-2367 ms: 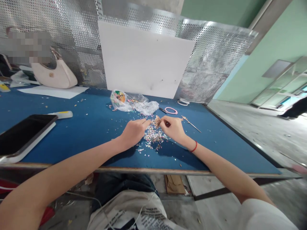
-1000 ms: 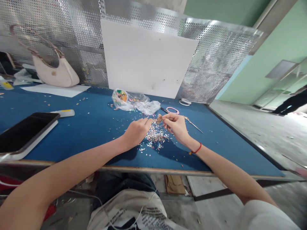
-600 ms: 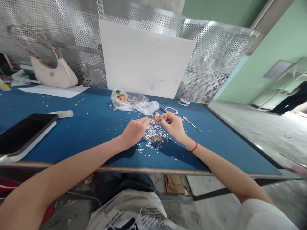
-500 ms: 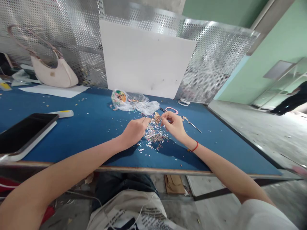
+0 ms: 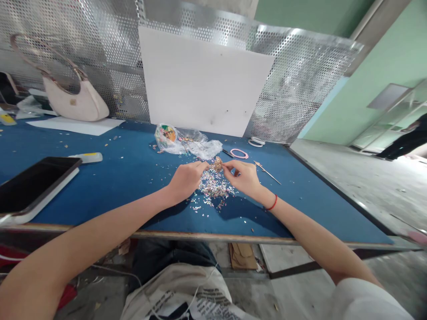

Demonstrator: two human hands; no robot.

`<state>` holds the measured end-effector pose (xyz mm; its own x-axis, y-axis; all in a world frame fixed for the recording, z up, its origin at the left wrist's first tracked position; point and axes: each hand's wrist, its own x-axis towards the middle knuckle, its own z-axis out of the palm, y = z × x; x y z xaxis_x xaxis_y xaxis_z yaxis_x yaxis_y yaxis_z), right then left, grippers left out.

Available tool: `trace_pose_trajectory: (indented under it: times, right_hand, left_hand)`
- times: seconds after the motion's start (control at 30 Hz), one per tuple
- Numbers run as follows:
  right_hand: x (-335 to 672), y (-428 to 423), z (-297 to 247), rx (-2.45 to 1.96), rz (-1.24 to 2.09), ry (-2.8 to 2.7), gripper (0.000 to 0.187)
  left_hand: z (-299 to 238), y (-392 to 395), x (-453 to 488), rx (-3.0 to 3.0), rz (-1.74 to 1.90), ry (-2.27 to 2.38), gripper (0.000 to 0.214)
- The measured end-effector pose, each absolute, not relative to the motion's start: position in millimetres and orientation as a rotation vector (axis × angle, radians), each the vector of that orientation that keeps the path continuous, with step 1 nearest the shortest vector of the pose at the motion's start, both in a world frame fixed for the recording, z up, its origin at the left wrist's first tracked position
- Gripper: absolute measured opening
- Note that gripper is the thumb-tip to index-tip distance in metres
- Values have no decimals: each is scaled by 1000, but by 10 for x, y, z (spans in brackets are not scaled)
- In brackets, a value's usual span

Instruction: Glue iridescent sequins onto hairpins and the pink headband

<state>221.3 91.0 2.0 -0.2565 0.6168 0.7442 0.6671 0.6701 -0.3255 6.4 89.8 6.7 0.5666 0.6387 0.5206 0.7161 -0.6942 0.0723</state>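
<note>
My left hand [image 5: 187, 178] and my right hand [image 5: 243, 177] meet above a heap of small glittery beads or sequins [image 5: 213, 189] on the blue table [image 5: 126, 178]. Both hands pinch a small gold-brown beaded cluster [image 5: 218, 165] between their fingertips, the left from the left side, the right from the right. The left hand may also hold a thin pin or wire leading into the cluster; it is too fine to be sure. A red string circles my right wrist.
A crumpled clear plastic bag [image 5: 190, 144] lies behind the heap, with a pink ring [image 5: 239, 154] and a thin metal tool [image 5: 267, 172] to its right. A dark tablet [image 5: 33, 182] sits at the left edge, a small white and yellow object [image 5: 86, 157] beyond it, a beige handbag [image 5: 71, 100] at back left. A white board [image 5: 203, 80] leans on perforated metal.
Both hands stayed over the bead heap, shifting slightly while working the small cluster between the fingertips. The camera view wobbled a little.
</note>
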Motion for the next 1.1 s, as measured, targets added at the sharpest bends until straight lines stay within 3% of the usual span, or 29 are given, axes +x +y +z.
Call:
trace_pose_trajectory:
  times: [0.2, 0.57, 1.1]
  right_hand:
    - [2219, 905, -69, -1030, -381, -2095, 17]
    - [2133, 834, -56, -1019, -553, -2133, 19]
    - [2208, 891, -1, -1049, -339, -2125, 18]
  left_hand:
    - [120, 793, 107, -2529, -654, -1155, 38]
    - [107, 763, 154, -2547, -608, -1239, 36]
    - [61, 848, 106, -2613, -791, -1186, 40]
